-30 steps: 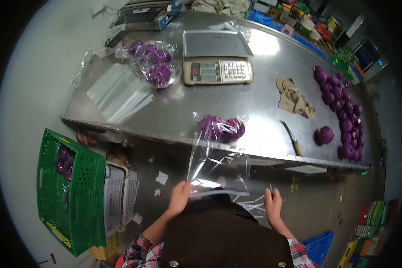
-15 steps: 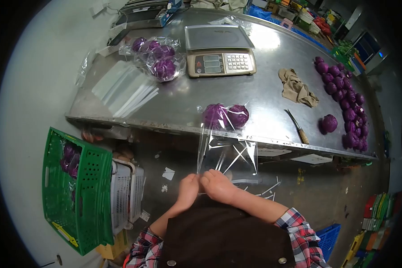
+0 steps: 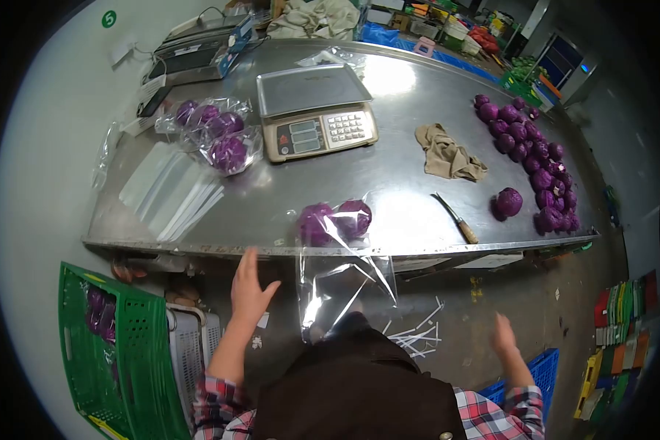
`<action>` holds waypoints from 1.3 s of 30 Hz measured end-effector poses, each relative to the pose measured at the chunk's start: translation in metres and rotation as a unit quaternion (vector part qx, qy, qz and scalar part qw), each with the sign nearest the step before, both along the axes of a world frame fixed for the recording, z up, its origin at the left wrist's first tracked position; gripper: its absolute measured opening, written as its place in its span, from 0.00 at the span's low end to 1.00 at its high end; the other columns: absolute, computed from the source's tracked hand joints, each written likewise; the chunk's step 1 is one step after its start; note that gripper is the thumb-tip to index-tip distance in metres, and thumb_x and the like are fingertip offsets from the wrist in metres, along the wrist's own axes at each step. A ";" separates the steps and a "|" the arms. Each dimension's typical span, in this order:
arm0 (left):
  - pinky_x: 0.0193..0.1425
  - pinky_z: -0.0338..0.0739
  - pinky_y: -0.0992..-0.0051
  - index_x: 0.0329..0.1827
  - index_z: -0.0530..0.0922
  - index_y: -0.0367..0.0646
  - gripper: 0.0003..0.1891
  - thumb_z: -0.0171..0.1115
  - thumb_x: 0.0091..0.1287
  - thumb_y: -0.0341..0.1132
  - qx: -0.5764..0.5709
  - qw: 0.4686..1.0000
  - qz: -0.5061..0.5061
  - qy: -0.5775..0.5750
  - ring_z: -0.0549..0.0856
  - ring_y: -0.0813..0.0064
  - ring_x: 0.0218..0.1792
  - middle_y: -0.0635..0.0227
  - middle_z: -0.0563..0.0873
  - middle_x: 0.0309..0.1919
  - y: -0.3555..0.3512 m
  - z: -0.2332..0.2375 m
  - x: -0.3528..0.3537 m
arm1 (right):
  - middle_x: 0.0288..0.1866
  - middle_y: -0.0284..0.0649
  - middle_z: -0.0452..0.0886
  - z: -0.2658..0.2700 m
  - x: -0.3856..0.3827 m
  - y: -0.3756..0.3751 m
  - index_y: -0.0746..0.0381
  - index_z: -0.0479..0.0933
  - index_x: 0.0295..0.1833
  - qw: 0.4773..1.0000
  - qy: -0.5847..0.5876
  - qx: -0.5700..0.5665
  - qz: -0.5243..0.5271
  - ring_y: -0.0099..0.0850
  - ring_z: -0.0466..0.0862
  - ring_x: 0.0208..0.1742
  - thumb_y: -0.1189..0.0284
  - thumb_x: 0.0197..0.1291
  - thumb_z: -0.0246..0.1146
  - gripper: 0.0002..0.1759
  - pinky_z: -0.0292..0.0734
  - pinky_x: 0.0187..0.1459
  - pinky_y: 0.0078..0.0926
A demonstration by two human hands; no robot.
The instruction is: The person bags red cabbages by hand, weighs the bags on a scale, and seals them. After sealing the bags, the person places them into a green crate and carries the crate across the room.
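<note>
Two purple cabbages (image 3: 317, 224) lie in a clear plastic bag (image 3: 341, 282) near the table's front edge. The bag's loose end hangs over the edge toward my apron, and neither hand touches it. My left hand (image 3: 249, 291) is raised left of the bag, just short of the table edge, with its thumb spread and nothing in it. Out to the right, my right hand (image 3: 504, 336) is held over the floor, seen side-on and slightly blurred, fingers stretched and apparently holding nothing.
On the steel table (image 3: 389, 220) are a scale (image 3: 319, 132), bagged cabbages (image 3: 229, 152), flat bags (image 3: 165, 191), a brown cloth (image 3: 447, 154), a knife (image 3: 458, 220) and a row of loose cabbages (image 3: 543, 180). A green crate (image 3: 139, 352) stands lower left; a blue crate (image 3: 539, 374) is lower right.
Both hands have let go of the bag's end and moved apart, the left one to the left and forward, the right one far right. The view has shifted.
</note>
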State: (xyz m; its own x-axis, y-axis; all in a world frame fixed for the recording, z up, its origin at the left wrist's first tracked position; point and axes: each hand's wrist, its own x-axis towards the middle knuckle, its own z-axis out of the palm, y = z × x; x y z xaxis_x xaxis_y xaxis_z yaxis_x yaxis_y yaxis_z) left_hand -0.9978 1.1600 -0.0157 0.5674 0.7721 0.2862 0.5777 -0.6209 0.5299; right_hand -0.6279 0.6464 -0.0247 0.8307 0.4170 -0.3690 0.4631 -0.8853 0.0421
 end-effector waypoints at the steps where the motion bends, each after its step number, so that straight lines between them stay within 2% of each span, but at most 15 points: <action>1: 0.62 0.65 0.64 0.63 0.63 0.45 0.37 0.70 0.48 0.35 0.040 0.997 -0.071 0.013 0.68 0.58 0.62 0.55 0.68 0.61 0.003 0.002 0.015 | 0.65 0.51 0.63 -0.003 -0.009 0.058 0.64 0.58 0.65 0.972 -0.039 0.180 0.143 0.48 0.64 0.65 0.87 0.43 0.56 0.38 0.61 0.65 0.35; 3: 0.65 0.61 0.62 0.62 0.66 0.45 0.35 0.69 0.48 0.37 0.121 0.971 -0.205 0.041 0.65 0.58 0.64 0.59 0.66 0.63 0.007 0.007 0.041 | 0.65 0.51 0.63 0.027 -0.038 0.191 0.58 0.62 0.64 0.916 -0.023 0.326 0.231 0.47 0.69 0.62 0.86 0.43 0.59 0.38 0.64 0.63 0.36; 4: 0.65 0.62 0.60 0.61 0.67 0.46 0.33 0.68 0.49 0.37 0.159 0.954 -0.249 0.040 0.66 0.59 0.64 0.60 0.67 0.62 0.006 -0.001 0.048 | 0.66 0.50 0.62 0.022 -0.046 0.231 0.53 0.63 0.65 0.923 -0.020 0.306 0.232 0.46 0.70 0.60 0.83 0.45 0.61 0.37 0.66 0.61 0.36; 7: 0.65 0.63 0.63 0.59 0.69 0.45 0.28 0.63 0.53 0.33 0.161 0.948 -0.272 0.033 0.66 0.60 0.64 0.61 0.68 0.62 -0.002 -0.010 0.057 | 0.67 0.41 0.62 0.018 -0.051 0.310 0.51 0.69 0.61 0.851 0.017 0.279 0.444 0.40 0.73 0.52 0.72 0.50 0.64 0.29 0.70 0.53 0.34; 9: 0.65 0.63 0.62 0.60 0.68 0.43 0.29 0.64 0.53 0.34 0.113 0.963 -0.244 0.021 0.66 0.56 0.63 0.58 0.67 0.60 -0.004 -0.019 0.056 | 0.66 0.40 0.64 0.012 -0.045 0.335 0.55 0.75 0.54 0.813 0.055 0.306 0.493 0.38 0.73 0.50 0.73 0.52 0.62 0.20 0.70 0.52 0.32; 12: 0.66 0.62 0.62 0.59 0.68 0.42 0.30 0.66 0.51 0.37 0.044 0.971 -0.234 -0.013 0.65 0.52 0.63 0.52 0.64 0.59 -0.007 -0.015 0.067 | 0.59 0.41 0.72 -0.009 -0.031 0.357 0.60 0.78 0.44 0.810 0.105 0.435 0.380 0.36 0.75 0.47 0.74 0.54 0.60 0.11 0.71 0.50 0.31; 15: 0.59 0.69 0.62 0.52 0.73 0.41 0.22 0.64 0.53 0.34 0.084 0.971 -0.221 -0.030 0.72 0.57 0.55 0.58 0.74 0.51 -0.002 -0.019 0.089 | 0.44 0.44 0.79 -0.005 -0.032 0.376 0.65 0.77 0.36 0.769 0.233 0.556 0.211 0.35 0.76 0.39 0.73 0.59 0.57 0.07 0.72 0.45 0.29; 16: 0.55 0.70 0.63 0.48 0.74 0.40 0.18 0.63 0.54 0.34 0.046 0.982 -0.170 -0.075 0.75 0.58 0.51 0.59 0.76 0.47 0.003 -0.030 0.095 | 0.31 0.44 0.78 -0.017 -0.028 0.376 0.68 0.74 0.33 0.795 0.231 0.541 0.148 0.36 0.75 0.31 0.71 0.62 0.54 0.10 0.72 0.38 0.29; 19: 0.45 0.73 0.67 0.40 0.77 0.38 0.10 0.57 0.60 0.34 -0.122 0.978 -0.013 -0.171 0.79 0.63 0.39 0.60 0.80 0.33 0.020 -0.042 0.115 | 0.25 0.46 0.74 0.013 -0.022 0.400 0.70 0.71 0.31 0.821 0.263 0.507 0.010 0.37 0.74 0.27 0.69 0.64 0.53 0.14 0.70 0.34 0.29; 21: 0.39 0.73 0.69 0.35 0.77 0.36 0.10 0.52 0.64 0.34 -0.295 0.933 0.098 -0.184 0.80 0.66 0.31 0.60 0.80 0.26 0.046 -0.012 0.141 | 0.23 0.52 0.73 -0.003 -0.004 0.437 0.70 0.71 0.31 0.812 0.160 0.559 0.052 0.40 0.74 0.26 0.67 0.64 0.50 0.16 0.69 0.33 0.36; 25: 0.30 0.68 0.75 0.21 0.69 0.39 0.16 0.45 0.68 0.36 -0.390 0.806 0.145 -0.421 0.73 0.76 0.21 0.66 0.75 0.17 0.120 0.019 0.198 | 0.22 0.50 0.74 0.037 0.031 0.511 0.71 0.72 0.28 0.809 0.162 0.565 0.018 0.40 0.74 0.26 0.63 0.63 0.47 0.21 0.69 0.33 0.35; 29: 0.25 0.66 0.77 0.21 0.69 0.40 0.16 0.44 0.67 0.36 -0.413 0.835 0.140 -0.337 0.72 0.77 0.19 0.67 0.73 0.16 0.124 0.010 0.196 | 0.18 0.46 0.75 -0.008 0.050 0.509 0.70 0.74 0.23 0.874 0.123 0.467 0.055 0.36 0.77 0.23 0.60 0.61 0.47 0.25 0.70 0.31 0.32; 33: 0.22 0.66 0.75 0.22 0.70 0.40 0.13 0.47 0.65 0.34 -0.439 0.853 0.161 -0.231 0.72 0.77 0.18 0.68 0.72 0.16 0.083 -0.050 0.156 | 0.15 0.46 0.75 -0.048 0.025 0.462 0.69 0.76 0.23 0.892 0.227 0.389 0.030 0.35 0.78 0.20 0.58 0.59 0.49 0.25 0.73 0.29 0.32; 36: 0.30 0.71 0.72 0.26 0.71 0.39 0.05 0.52 0.59 0.29 -0.296 0.916 0.189 -0.196 0.75 0.73 0.23 0.64 0.75 0.22 0.061 -0.053 0.130 | 0.16 0.47 0.76 -0.058 0.005 0.436 0.70 0.76 0.23 0.891 0.253 0.377 0.010 0.35 0.78 0.20 0.59 0.57 0.50 0.24 0.72 0.29 0.33; 39: 0.41 0.72 0.66 0.33 0.74 0.37 0.06 0.57 0.53 0.25 0.063 0.961 0.131 -0.236 0.77 0.63 0.35 0.60 0.77 0.32 0.038 0.020 0.148 | 0.16 0.47 0.76 -0.053 0.000 0.427 0.71 0.76 0.23 0.897 0.245 0.368 0.001 0.35 0.78 0.20 0.60 0.56 0.50 0.23 0.72 0.28 0.33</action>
